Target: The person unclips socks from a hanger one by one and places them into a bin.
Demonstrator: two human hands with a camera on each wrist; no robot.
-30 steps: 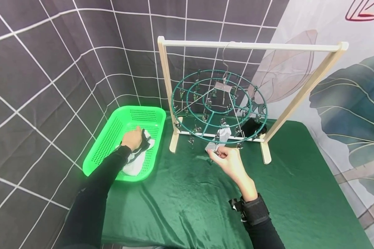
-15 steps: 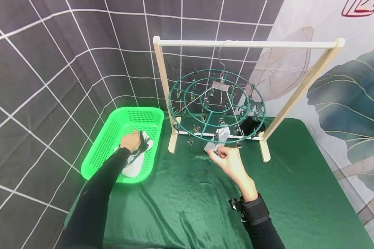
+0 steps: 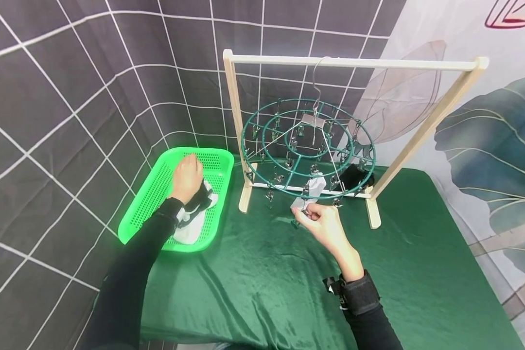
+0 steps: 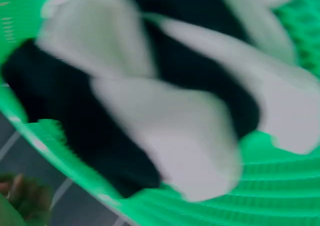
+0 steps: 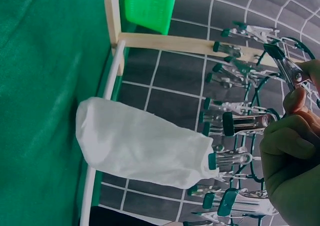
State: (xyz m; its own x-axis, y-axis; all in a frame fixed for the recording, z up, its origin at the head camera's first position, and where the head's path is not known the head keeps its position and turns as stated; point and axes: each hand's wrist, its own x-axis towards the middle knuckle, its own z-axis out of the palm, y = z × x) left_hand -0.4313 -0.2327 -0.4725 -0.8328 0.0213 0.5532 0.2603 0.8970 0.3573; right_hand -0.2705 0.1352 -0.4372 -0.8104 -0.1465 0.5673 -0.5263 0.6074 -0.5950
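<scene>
Left hand grip clutches a black sock; right hand pinches a clip.

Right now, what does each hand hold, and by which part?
The left hand grips a black sock by its upper end in the basket; the right hand pinches a metal clip by its handles.

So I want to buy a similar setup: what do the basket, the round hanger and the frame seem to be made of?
The basket looks like glossy bright green moulded plastic, with perforated walls. The round hanger seems to be metal wire coated green, with a bare shiny hook and clips. The frame looks like pale unpainted wood, though it could be laminate.
</scene>
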